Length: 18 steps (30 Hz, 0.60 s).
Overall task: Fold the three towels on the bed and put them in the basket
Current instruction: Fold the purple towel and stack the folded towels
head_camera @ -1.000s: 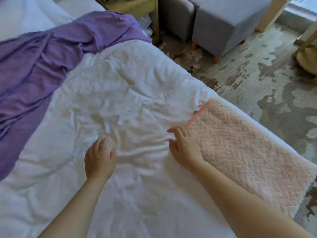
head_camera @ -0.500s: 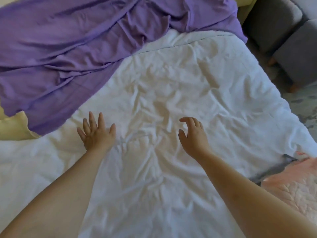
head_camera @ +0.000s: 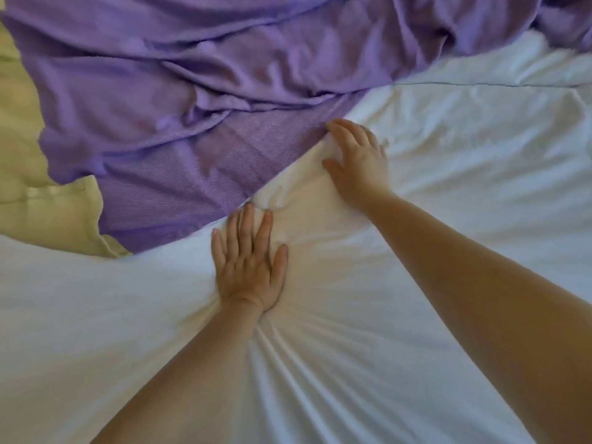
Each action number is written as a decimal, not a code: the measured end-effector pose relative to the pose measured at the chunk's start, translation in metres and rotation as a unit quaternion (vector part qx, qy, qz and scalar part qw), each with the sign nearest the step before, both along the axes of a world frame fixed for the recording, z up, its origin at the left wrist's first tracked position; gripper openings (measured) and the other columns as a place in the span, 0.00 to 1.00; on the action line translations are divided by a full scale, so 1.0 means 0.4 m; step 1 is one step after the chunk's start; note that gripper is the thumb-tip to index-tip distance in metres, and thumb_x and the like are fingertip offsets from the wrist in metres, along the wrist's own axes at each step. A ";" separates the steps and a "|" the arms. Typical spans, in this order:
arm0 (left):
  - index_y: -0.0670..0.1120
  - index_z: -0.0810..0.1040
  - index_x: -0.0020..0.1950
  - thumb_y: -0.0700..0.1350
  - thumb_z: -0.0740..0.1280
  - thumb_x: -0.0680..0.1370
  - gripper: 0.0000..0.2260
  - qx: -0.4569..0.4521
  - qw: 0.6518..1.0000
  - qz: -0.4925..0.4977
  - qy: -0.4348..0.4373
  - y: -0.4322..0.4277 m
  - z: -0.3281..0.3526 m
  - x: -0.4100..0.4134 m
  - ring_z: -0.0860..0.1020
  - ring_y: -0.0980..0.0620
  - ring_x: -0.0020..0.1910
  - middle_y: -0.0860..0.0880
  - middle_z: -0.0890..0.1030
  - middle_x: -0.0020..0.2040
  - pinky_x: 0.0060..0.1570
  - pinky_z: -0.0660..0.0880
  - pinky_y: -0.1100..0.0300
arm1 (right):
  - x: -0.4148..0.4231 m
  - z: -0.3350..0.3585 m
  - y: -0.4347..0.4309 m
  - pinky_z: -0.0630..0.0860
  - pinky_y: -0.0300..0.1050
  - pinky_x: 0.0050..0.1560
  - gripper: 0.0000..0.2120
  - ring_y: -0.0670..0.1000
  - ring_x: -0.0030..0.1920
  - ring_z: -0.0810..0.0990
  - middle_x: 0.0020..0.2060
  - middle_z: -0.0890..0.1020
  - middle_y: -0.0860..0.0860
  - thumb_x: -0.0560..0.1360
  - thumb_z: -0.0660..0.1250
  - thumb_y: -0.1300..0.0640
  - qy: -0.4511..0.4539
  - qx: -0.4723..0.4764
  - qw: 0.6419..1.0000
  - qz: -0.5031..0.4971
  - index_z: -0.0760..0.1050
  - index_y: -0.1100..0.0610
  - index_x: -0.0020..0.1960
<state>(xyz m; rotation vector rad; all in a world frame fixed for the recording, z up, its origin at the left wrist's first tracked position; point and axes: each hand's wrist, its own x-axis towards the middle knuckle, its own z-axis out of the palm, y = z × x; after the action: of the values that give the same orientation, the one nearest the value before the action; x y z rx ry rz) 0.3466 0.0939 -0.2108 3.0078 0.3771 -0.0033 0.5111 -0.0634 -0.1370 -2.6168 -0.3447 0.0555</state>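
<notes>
A large purple towel (head_camera: 198,91) lies crumpled across the upper left of the bed. A pale yellow towel (head_camera: 35,200) shows at the left edge, partly under the purple one. My left hand (head_camera: 250,261) presses flat on the white bed cover (head_camera: 448,187), fingers spread, fingertips right at the purple towel's near edge. My right hand (head_camera: 358,158) rests on the cover farther up, fingers apart, fingertips touching the purple towel's edge. Neither hand holds anything. The pink towel and the basket are out of view.
The white cover bunches into radiating creases around my left wrist. A seam line (head_camera: 480,84) runs across the cover at upper right.
The view has moved left and forward, so the pink towel and the floor have left it. Both hands have reached forward to the purple towel's near edge and press into the cover.
</notes>
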 end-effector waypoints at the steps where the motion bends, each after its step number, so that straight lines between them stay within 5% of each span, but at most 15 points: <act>1: 0.53 0.56 0.77 0.61 0.47 0.77 0.28 0.002 1.000 -0.003 -0.008 -0.001 -0.004 -0.001 0.52 0.47 0.77 0.49 0.55 0.78 0.74 0.41 0.46 | 0.031 -0.007 0.027 0.57 0.47 0.70 0.27 0.51 0.73 0.59 0.73 0.64 0.47 0.74 0.64 0.56 0.004 -0.012 1.000 0.017 0.65 0.48 0.72; 4: 0.54 0.56 0.77 0.61 0.48 0.78 0.28 -0.002 1.000 -0.010 -0.026 0.002 -0.013 0.002 0.53 0.47 0.77 0.49 0.55 0.78 0.74 0.42 0.46 | 0.098 -0.005 0.068 0.60 0.45 0.66 0.19 0.53 0.69 0.66 0.68 0.73 0.49 0.73 0.61 0.57 -0.028 -0.050 0.998 0.017 0.75 0.49 0.63; 9: 0.55 0.53 0.77 0.61 0.46 0.78 0.27 -0.002 0.999 -0.005 -0.041 0.003 -0.025 -0.001 0.50 0.49 0.77 0.50 0.53 0.79 0.73 0.39 0.47 | 0.051 0.017 0.042 0.66 0.47 0.43 0.11 0.62 0.52 0.77 0.53 0.81 0.56 0.76 0.60 0.54 -0.002 -0.047 0.999 -0.024 0.79 0.49 0.54; 18: 0.49 0.51 0.78 0.58 0.39 0.79 0.29 -0.020 0.999 -0.012 0.045 -0.073 0.074 -0.174 0.52 0.50 0.77 0.48 0.53 0.79 0.75 0.45 0.49 | -0.239 0.068 -0.086 0.65 0.44 0.40 0.09 0.61 0.48 0.79 0.48 0.83 0.54 0.75 0.63 0.48 0.038 -0.047 0.998 -0.019 0.79 0.47 0.52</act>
<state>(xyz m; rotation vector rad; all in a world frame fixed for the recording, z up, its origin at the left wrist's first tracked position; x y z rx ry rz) 0.2768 0.0649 -0.1814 2.9794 0.3436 -0.1467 0.4156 -0.0976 -0.1097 -2.7047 -0.2725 0.1617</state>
